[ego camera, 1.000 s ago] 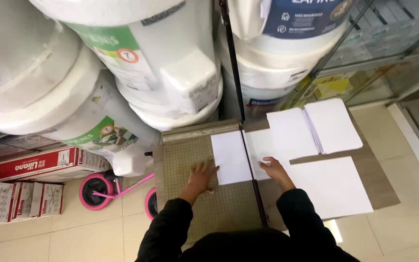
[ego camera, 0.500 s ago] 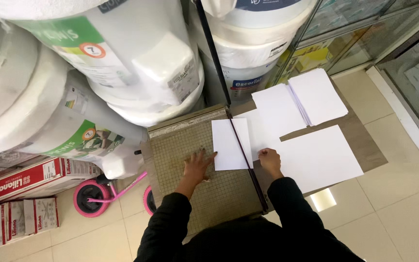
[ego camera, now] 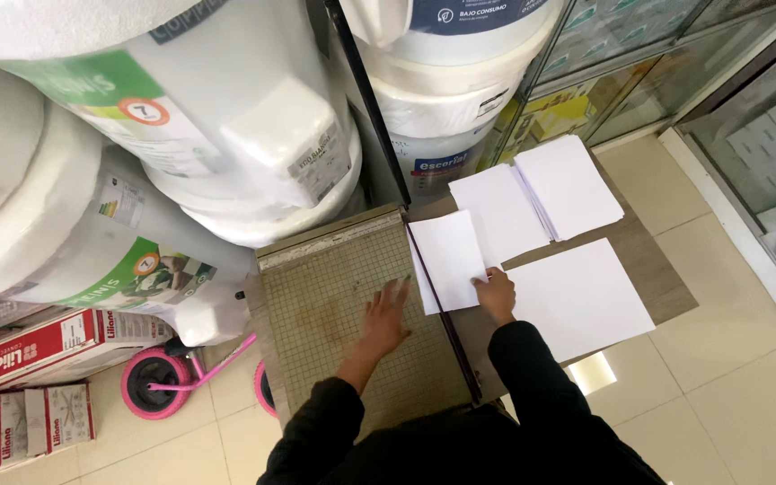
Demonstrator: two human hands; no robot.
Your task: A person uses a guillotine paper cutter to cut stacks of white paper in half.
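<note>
Shop floor, giant wrapped rolls (ego camera: 226, 135) at 11 o'clock of gridded cutter board (ego camera: 334, 314). Left hand (ego camera: 386, 321) lies flat, fingers spread, grasping nothing. Right hand (ego camera: 496, 292) pinches small white sheet (ego camera: 451, 256) at 1 o'clock, across blade arm (ego camera: 442, 310). Risk: sheet skews; fingers near blade.

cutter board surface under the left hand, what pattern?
Tan cutter board with a fine square grid, seen in the head view.

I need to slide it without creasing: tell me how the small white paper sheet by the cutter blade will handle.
The small white paper sheet looks thin, so probably floppy and very light. Lying flat across the cutter's edge, it would likely slide easily.
</note>
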